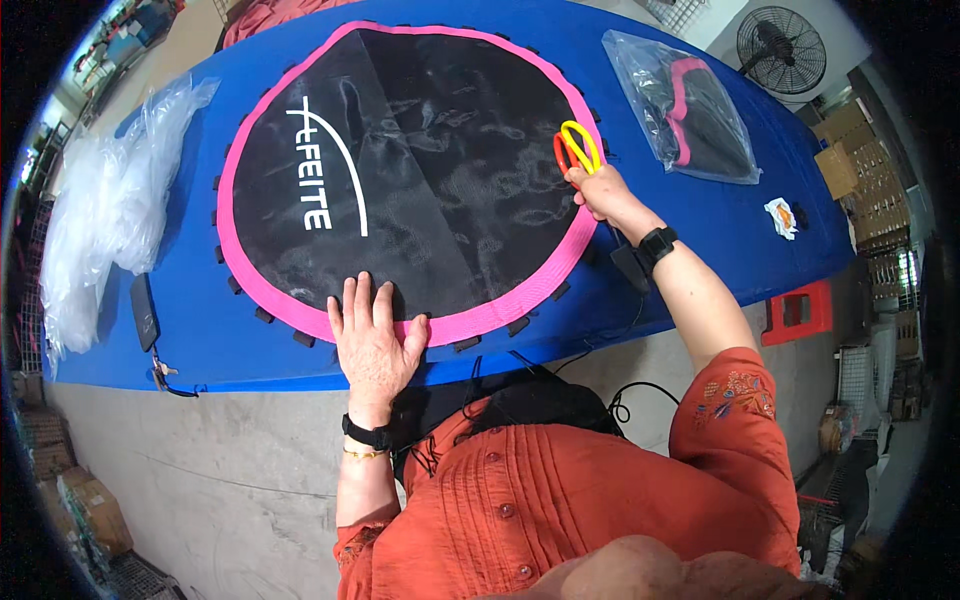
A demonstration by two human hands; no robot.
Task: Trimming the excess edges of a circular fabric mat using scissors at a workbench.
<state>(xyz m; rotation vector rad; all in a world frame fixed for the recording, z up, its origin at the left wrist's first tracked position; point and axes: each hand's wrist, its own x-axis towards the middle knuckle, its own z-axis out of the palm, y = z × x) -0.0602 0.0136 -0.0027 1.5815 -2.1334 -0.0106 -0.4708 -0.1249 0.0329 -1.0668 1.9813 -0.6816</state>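
Observation:
A round black trampoline mat (420,130) with a pink border and small dark tabs round its rim lies spread out before me. White lettering and a curved white line mark its left part. My left hand (374,335) rests flat on the near edge, its fingers spread over the black fabric and pink border. At the mat's right edge, my right hand (608,198) is closed round a pair of scissors (580,142). Their red and yellow handle loops stick out beyond my fingers, while the blades are hidden.
The blue-covered table (280,362) carries clear plastic bags (120,205) at left and a bagged black-and-pink piece (690,115) at right. A dark phone-like slab (145,310) lies near the front left edge. A crumpled wrapper (781,218) lies far right. Beyond stands a black fan (780,50); a red stool (799,312) stands below.

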